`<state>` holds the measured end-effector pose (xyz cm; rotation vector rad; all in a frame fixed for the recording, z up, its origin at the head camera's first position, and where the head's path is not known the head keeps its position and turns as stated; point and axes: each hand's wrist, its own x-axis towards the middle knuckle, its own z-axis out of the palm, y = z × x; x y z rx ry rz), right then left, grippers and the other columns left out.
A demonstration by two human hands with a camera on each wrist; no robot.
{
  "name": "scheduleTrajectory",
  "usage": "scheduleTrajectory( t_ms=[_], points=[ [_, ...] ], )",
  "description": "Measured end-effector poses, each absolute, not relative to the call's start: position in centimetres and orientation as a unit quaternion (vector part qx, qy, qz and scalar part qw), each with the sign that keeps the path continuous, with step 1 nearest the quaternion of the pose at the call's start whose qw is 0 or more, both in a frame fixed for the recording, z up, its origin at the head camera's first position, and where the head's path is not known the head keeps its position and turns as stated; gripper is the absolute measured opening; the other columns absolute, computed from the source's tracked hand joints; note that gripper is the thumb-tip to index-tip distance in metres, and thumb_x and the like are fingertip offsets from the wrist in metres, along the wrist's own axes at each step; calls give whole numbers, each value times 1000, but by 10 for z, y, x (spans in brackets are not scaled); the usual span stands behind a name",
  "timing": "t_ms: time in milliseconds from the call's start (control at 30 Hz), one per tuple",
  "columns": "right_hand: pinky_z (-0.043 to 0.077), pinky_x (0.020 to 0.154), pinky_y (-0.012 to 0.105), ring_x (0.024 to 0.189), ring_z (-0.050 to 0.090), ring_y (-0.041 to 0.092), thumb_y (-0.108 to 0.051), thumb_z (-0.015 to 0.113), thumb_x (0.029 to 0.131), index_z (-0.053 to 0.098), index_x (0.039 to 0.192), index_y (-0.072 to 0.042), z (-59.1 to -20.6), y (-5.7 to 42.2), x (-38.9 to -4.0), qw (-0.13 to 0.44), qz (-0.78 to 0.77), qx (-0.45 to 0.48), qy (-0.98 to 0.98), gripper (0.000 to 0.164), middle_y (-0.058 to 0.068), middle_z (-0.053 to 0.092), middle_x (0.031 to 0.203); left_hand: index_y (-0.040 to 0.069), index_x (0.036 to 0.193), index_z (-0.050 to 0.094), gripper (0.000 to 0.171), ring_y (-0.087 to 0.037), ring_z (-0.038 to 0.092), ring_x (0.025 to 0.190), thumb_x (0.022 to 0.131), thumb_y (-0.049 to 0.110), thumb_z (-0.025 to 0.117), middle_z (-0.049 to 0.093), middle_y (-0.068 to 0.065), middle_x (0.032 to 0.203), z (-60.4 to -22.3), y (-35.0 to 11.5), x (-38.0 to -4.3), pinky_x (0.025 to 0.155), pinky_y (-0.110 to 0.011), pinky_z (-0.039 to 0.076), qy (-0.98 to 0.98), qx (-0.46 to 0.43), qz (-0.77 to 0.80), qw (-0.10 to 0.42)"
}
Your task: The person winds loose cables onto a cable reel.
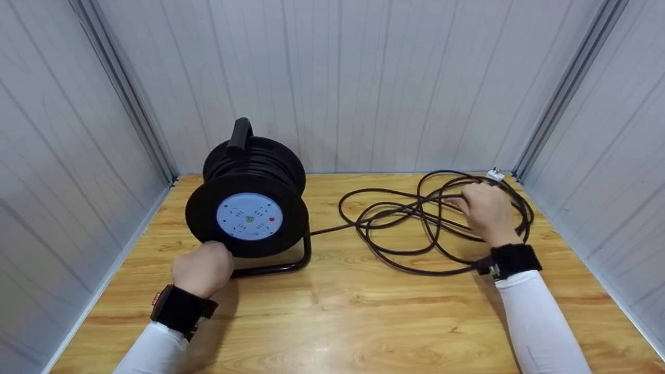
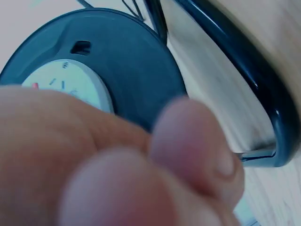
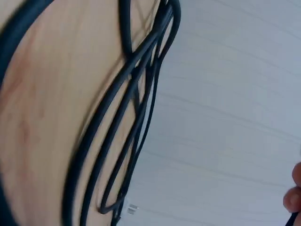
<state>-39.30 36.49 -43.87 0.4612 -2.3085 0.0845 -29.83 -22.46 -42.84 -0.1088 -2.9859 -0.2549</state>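
Observation:
A black cable reel point(image 1: 193, 213) with a pale round socket panel point(image 1: 249, 216) stands on its tubular frame point(image 1: 273, 269), left of centre. My left hand point(image 1: 202, 269) is curled at the lower front edge of its disc. The left wrist view shows bent fingers point(image 2: 197, 141) close over the disc point(image 2: 136, 61); what they grip there is hidden behind them. At the right, my right hand point(image 1: 487, 210) grips the black cable point(image 1: 332, 229) above its loose coils. In the right wrist view only fingertips point(image 3: 293, 199) show at the right edge, with a bit of cable.
Loose loops of cable point(image 1: 405, 253) lie across the right half of the wooden table point(image 1: 332, 322). A white plug point(image 1: 494, 174) sits at the back right by the wall. Pale panel walls point(image 1: 337, 88) enclose the table at the back and both sides.

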Motion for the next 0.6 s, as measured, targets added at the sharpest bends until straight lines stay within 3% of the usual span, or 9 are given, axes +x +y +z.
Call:
scheduleTrajectory(
  t_ms=[300,600],
  points=[
    [32,55,35,54,37,17,-39,68,89,38,67,-18,-457,346,-398,294,80,254,-918,42,-5,39,60,13,60,53,48,-23,50,41,99,23,27,51,-4,48,-404,-245,-288,34,-42,35,-988,3,-142,61],
    [31,55,32,57,39,15,-48,54,96,40,71,-21,-461,315,-391,226,103,250,-936,40,-5,40,64,12,64,59,57,-20,53,40,102,36,22,54,1,43,-381,-248,-286,36,-40,34,-971,42,-215,93]
  ],
)
